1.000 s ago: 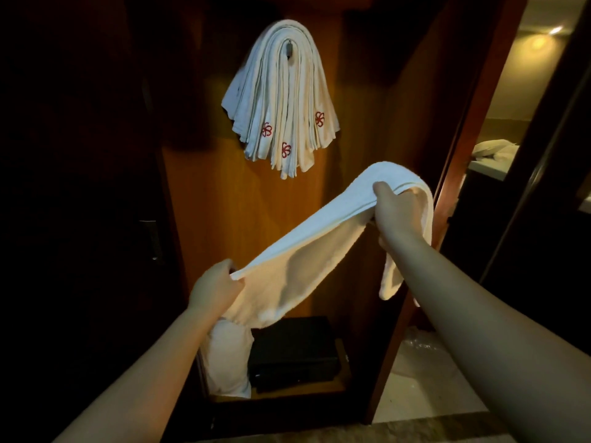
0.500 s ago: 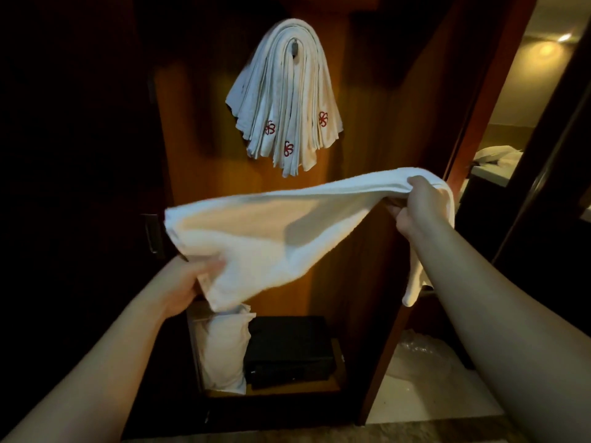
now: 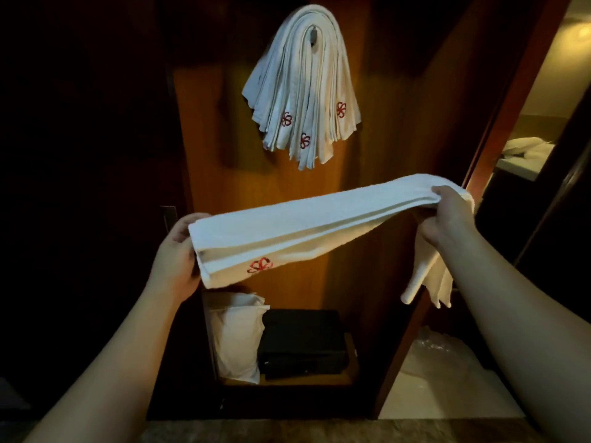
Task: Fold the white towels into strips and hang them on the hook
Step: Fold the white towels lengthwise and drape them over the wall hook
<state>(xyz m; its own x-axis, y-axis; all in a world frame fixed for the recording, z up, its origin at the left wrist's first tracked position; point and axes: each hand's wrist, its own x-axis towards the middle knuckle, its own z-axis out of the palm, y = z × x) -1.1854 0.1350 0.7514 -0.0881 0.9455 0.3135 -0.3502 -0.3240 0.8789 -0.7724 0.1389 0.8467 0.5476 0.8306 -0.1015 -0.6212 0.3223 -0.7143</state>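
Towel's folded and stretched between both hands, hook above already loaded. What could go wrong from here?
1. The hook already carries a thick bundle of hung towels; adding another may not seat, or could knock some off.
2. The towel is held only at its ends by the left hand and right hand, so the loose layers could fall open during the lift.
3. A loose end dangles below the right hand and may leave the strip uneven.

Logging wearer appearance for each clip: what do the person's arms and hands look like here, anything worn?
Both forearms are bare up to the frame edge, with no sleeves in view. The left hand and right hand show no gloves, and no watch, bracelet or rings can be seen. The lighting is dim, so fine details such as nails cannot be told.
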